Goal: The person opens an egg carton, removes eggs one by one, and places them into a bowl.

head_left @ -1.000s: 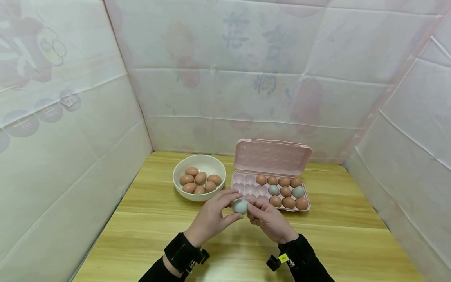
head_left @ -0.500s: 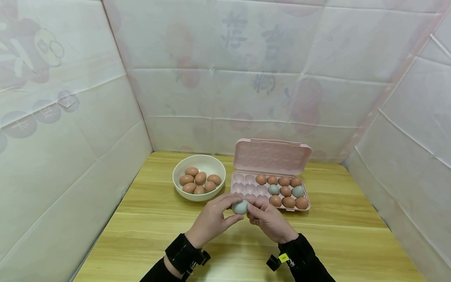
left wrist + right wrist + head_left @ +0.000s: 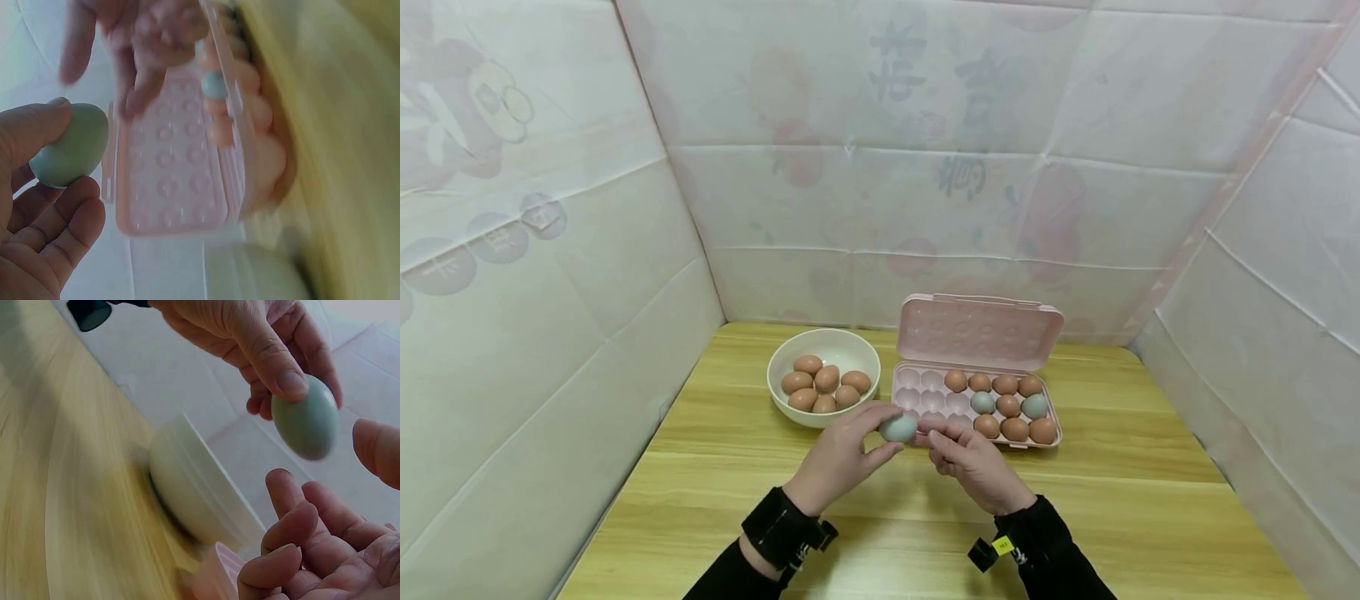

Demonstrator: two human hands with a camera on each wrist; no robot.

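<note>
A pale blue-green egg (image 3: 898, 427) is pinched between the thumb and fingers of my left hand (image 3: 842, 454), held up in front of the carton. Just to its right is my right hand (image 3: 973, 467), its fingers loosely bent, with a small gap between it and the egg (image 3: 306, 419) in the right wrist view. Behind the hands stands a pink egg carton (image 3: 917, 400) with its lid (image 3: 979, 333) raised. Brown eggs and two blue-green ones fill its right side; cups at the left hold nothing, and the front ones are partly hidden by the hands.
A cream bowl (image 3: 782, 412) with several brown eggs (image 3: 827, 379) stands left of the carton. Both rest on a wooden table (image 3: 880, 542). Printed sheets (image 3: 865, 200) wall in the back and sides.
The right hand has let go of the blue-green egg. My left hand has drawn it slightly left and up, while the right hand stays nearly in place. Carton and bowl are unchanged.
</note>
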